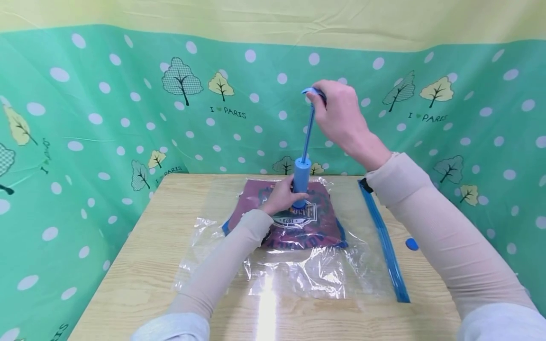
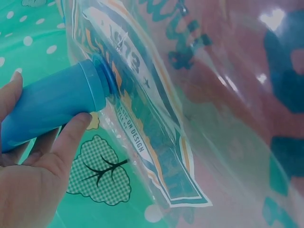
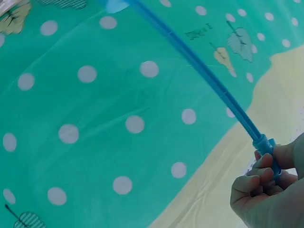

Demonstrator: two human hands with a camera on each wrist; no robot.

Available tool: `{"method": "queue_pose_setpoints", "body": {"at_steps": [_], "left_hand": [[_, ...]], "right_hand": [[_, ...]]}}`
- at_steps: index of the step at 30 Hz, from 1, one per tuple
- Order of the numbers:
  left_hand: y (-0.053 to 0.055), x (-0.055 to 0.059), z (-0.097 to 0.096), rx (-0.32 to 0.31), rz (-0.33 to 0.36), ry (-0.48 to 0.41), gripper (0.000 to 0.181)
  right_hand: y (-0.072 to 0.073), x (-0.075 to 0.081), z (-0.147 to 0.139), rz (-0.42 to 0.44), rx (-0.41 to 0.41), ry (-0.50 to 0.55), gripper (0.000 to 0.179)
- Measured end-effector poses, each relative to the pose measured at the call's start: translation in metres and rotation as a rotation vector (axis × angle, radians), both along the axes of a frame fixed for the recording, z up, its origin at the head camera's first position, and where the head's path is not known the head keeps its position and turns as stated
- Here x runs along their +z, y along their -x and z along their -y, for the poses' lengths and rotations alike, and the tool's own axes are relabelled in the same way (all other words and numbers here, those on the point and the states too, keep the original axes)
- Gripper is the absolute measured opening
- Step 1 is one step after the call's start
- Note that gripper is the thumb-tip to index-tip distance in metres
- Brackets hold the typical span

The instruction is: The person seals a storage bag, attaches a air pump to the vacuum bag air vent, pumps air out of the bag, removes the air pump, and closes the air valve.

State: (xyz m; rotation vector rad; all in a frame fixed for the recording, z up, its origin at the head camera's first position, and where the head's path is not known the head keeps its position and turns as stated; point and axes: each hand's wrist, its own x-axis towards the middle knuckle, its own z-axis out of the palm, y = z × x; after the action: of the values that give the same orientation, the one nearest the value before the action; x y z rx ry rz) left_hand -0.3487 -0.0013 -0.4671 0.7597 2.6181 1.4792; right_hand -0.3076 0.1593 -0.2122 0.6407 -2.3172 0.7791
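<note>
A blue hand pump stands on a clear plastic vacuum bag, its lower end against the bag's blue valve. Inside the bag lies a folded maroon garment with a printed emblem. My left hand grips the pump's barrel low down, thumb and fingers round it. High above, my right hand holds the pump's handle with curled fingers. Between handle and barrel the thin blue rod is drawn far out, leaning slightly.
Along the bag's right side runs a blue zip strip. A round blue cap lies on the wooden table to the right of that strip. A green dotted curtain hangs behind the table and at its left.
</note>
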Motion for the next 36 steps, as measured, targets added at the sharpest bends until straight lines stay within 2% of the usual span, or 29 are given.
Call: {"method": "queue_pose_setpoints", "body": {"at_steps": [3, 5, 8, 11, 13, 15, 17, 20, 23, 26, 28, 30, 33, 36], "left_hand": [[-0.001, 0.001, -0.001, 0.005, -0.007, 0.014, 0.056], [-0.002, 0.002, -0.002, 0.008, -0.016, 0.019, 0.055], [-0.003, 0.004, -0.002, 0.009, -0.020, 0.027, 0.056], [-0.003, 0.004, -0.002, 0.005, 0.000, 0.034, 0.059], [-0.002, 0.003, -0.002, 0.003, 0.011, 0.037, 0.060], [0.000, 0.002, -0.002, 0.004, 0.020, 0.038, 0.058], [0.002, 0.002, -0.001, 0.012, 0.020, 0.036, 0.057], [0.003, 0.002, -0.001, 0.018, 0.014, 0.044, 0.057], [0.002, 0.002, -0.001, 0.013, -0.005, 0.043, 0.056], [0.002, 0.001, 0.000, -0.002, -0.011, 0.026, 0.056], [0.002, 0.000, 0.001, -0.006, -0.007, 0.012, 0.057], [0.002, 0.000, 0.001, -0.006, 0.007, -0.004, 0.058], [0.002, 0.000, 0.001, -0.002, 0.012, -0.008, 0.059], [0.003, 0.000, 0.000, -0.008, 0.001, 0.009, 0.059]], "right_hand": [[0.002, -0.008, -0.001, 0.047, 0.002, -0.007, 0.030], [0.004, -0.022, -0.001, 0.119, 0.012, -0.016, 0.027], [0.009, -0.056, 0.002, 0.264, 0.026, -0.078, 0.024], [0.012, -0.094, 0.004, 0.353, 0.028, -0.154, 0.022], [0.013, -0.110, 0.004, 0.361, 0.029, -0.181, 0.021], [0.014, -0.115, 0.004, 0.355, 0.031, -0.185, 0.020], [0.014, -0.110, 0.004, 0.349, 0.037, -0.174, 0.020], [0.011, -0.090, 0.003, 0.346, 0.037, -0.139, 0.022], [0.007, -0.060, 0.003, 0.311, 0.034, -0.060, 0.025], [0.001, -0.025, 0.003, 0.233, 0.014, 0.010, 0.029], [-0.002, -0.006, 0.002, 0.170, -0.005, 0.026, 0.030], [-0.004, 0.007, 0.003, 0.132, -0.022, 0.016, 0.032], [-0.005, 0.011, 0.003, 0.105, -0.028, 0.004, 0.033], [0.000, -0.003, 0.002, 0.123, -0.022, 0.000, 0.031]]}}
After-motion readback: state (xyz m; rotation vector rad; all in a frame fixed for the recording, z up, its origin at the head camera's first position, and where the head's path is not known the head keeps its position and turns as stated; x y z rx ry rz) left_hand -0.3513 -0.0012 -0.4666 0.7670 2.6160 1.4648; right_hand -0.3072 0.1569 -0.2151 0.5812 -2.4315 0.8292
